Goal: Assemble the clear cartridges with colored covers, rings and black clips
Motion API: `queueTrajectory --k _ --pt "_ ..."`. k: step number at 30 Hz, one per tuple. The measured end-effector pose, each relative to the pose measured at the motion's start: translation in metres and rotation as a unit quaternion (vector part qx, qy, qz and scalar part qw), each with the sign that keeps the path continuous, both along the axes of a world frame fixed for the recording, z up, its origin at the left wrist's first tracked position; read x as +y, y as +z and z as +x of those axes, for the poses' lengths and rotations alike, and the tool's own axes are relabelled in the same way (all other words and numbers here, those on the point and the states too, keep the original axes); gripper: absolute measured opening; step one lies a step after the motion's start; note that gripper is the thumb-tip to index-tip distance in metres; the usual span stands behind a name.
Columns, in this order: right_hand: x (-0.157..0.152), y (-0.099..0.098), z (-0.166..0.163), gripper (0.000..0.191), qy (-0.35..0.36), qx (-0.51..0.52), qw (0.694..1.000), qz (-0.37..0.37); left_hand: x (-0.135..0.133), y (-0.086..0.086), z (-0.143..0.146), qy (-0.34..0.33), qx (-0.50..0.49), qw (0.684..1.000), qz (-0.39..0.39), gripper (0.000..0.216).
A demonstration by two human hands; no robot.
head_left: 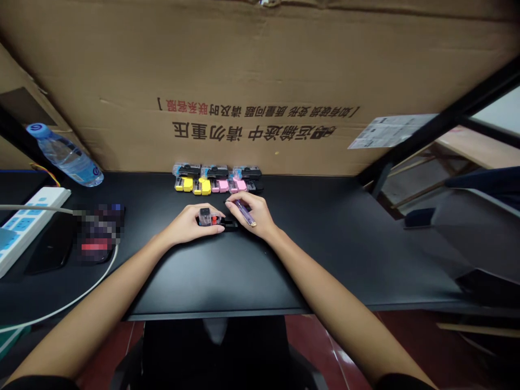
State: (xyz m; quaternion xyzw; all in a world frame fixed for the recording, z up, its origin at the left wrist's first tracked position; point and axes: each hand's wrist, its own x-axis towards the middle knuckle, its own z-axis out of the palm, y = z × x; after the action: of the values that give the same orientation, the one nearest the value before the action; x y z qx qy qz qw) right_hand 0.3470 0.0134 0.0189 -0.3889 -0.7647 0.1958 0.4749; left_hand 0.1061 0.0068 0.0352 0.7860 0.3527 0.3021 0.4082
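Head view: shows small clear-and-black device (205, 215) near middle of desk (317, 244), red bit (214, 220) visible. Held btwn thumb & fingers of L hand (190, 223); in R hand (257, 214), grips slim pen-like tool (246, 214), angled toward device. Prob. mid-job on this one; can't make out exact step. Farther back, see yellow, pink & black pieces (220, 186) lined up before cardboard (260, 65); can't tell if done or pending.

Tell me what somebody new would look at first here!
Probably the big brown cardboard wall at the back, with its upside-down writing. In front of it, bright yellow and pink pieces sit on the black table. Nearer than those, the left hand holds a clear-and-black gadget, and the right hand beside it grips a purple pen-like tool.
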Motion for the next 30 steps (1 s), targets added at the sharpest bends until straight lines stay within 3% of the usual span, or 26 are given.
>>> queueTrajectory --k 10,14,18,23,30 --pt "-0.001 0.001 0.001 0.017 -0.01 0.015 1.0 -0.012 0.002 -0.003 0.0 0.017 -0.028 0.999 -0.018 0.038" --pt "0.001 0.0 0.002 0.016 -0.043 0.039 0.998 0.005 0.007 -0.004 -0.004 0.108 -0.104 0.988 -0.045 0.042" --pt "0.001 -0.002 0.001 0.015 -0.045 0.034 0.997 0.047 0.015 -0.007 -0.008 0.226 -0.207 0.952 -0.02 0.039" --pt "-0.004 -0.01 -0.01 0.019 0.035 -0.064 0.994 0.076 0.022 -0.01 -0.01 0.312 -0.28 0.908 -0.016 0.04" --pt "-0.002 -0.021 -0.018 0.024 0.058 -0.258 0.959 0.099 0.019 -0.005 -0.007 0.315 -0.342 0.885 -0.03 0.036"
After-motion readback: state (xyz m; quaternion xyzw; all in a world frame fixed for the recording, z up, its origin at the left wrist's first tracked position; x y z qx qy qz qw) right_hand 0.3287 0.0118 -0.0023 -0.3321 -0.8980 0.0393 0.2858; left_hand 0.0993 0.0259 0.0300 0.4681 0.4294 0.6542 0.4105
